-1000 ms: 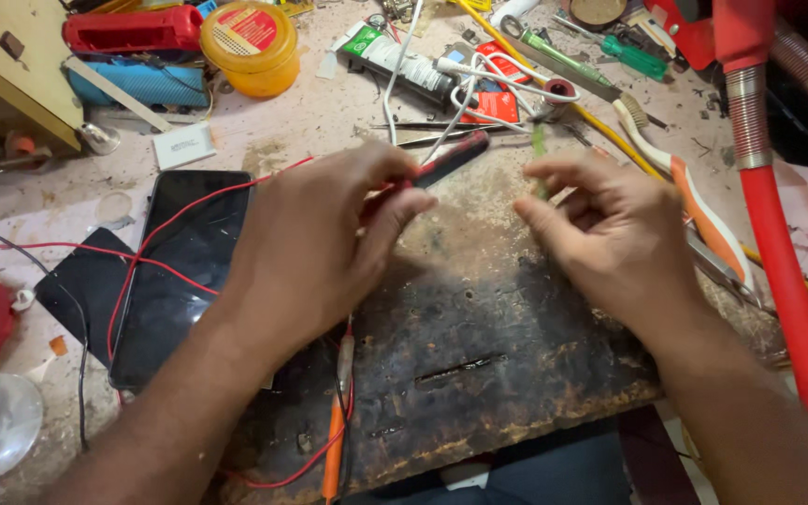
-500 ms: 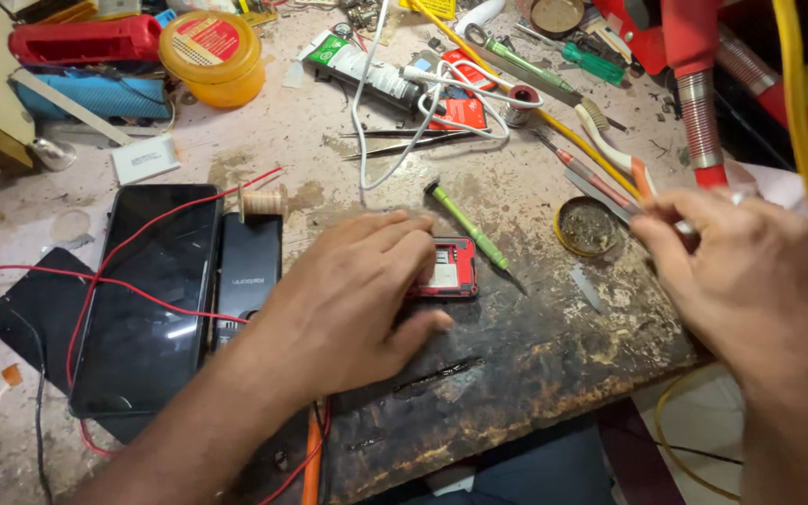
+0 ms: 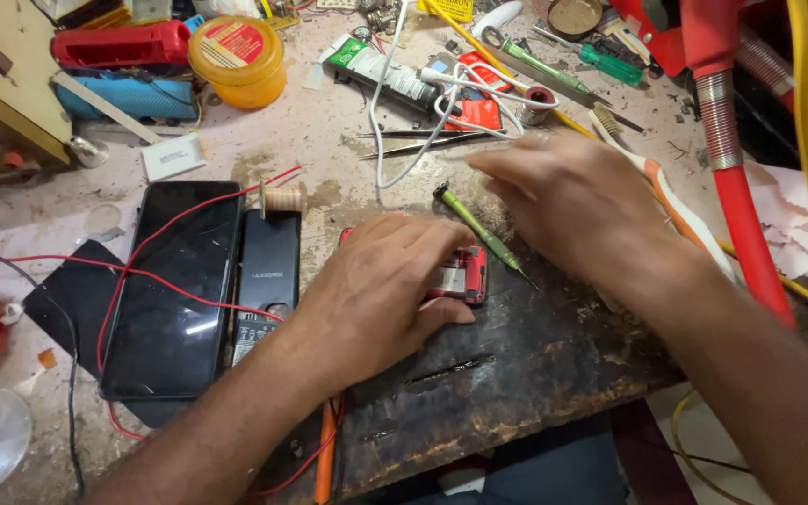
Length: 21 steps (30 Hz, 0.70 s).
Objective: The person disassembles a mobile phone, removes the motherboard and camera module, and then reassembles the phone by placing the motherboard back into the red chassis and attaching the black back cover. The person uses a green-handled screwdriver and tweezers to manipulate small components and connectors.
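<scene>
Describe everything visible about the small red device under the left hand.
The small red device lies flat on the dark, worn work board. Its shell looks like red plastic, opened to show a grey metallic panel inside. The left hand presses down on it, covering most of its left part. A green screwdriver lies just beside its right end; whether they touch is unclear.

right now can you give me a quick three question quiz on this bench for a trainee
1. True or false: the left hand presses down on the red device.
2. Which tool lies just right of that device? A) green screwdriver B) hammer C) scissors
3. What crosses the black phone: a ____ wire.

Key
1. True; the palm covers most of it.
2. A; the right hand is above it, blurred, holding nothing visible.
3. Red.
</scene>
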### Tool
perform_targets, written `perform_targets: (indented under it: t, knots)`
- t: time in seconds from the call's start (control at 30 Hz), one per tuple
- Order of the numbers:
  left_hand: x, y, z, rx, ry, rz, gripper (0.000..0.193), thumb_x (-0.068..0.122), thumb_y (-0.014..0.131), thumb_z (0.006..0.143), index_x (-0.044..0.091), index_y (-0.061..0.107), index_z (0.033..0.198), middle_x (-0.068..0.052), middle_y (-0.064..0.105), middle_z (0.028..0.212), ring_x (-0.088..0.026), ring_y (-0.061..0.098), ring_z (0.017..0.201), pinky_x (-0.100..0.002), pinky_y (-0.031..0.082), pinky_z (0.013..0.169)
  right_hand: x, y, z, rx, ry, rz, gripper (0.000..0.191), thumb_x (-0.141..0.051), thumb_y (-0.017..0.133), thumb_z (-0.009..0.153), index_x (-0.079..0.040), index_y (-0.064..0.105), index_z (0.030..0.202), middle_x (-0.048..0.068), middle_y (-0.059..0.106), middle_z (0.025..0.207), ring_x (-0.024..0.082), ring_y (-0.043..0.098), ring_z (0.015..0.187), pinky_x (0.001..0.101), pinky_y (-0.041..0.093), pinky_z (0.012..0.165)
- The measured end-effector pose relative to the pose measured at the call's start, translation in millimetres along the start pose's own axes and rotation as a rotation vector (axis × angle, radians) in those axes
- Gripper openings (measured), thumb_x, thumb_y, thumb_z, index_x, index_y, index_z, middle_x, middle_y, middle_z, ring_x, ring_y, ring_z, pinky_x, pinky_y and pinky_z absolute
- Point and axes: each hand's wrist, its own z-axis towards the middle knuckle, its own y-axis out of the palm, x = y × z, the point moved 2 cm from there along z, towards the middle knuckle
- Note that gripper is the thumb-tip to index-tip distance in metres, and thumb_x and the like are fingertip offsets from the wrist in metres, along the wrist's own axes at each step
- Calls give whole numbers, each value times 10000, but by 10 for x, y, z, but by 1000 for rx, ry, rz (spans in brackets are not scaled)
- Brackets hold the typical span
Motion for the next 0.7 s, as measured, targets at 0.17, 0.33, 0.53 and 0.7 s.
perform_targets:
  t: [0.17,0.33,0.53,0.7]
  knots:
    - [-69,-37,-26,-8,41,-54,576,326,853,761,55,608,1207,-137,679,1166,-352,615,1138,-468,457,982,210,452,328,-62,31,-179,218,-225,762,889,-120,767,1080,116,713,875,340,696,822,490,558,645]
    - [-84,-47,-20,-11,59,-82,569,352,854,753,67,625,1188,-119,685,1158,-340,620,1142,-463,457,992,80,273,253,-44,59,-318,137,-217,728,942,-85,702,918,120,700,915,314,696,912,445,593,733]
    - [-69,-22,-13,-57,8,-86,531,364,834,774,67,643,1171,-108,696,1128,-326,634,1118,-459,463,978,7,-219,-360,-216,368,-215,203,-262,711,960,-71,731,1026,146,733,813,322,722,714,432,572,645]
    - [-21,48,-2,-3,129,98,512,360,754,868,-22,632,1187,-165,690,1183,-329,638,1181,-471,447,1055,81,-518,-961,198,383,339,182,-164,732,1032,-22,678,1133,115,712,921,154,713,829,274,570,752]
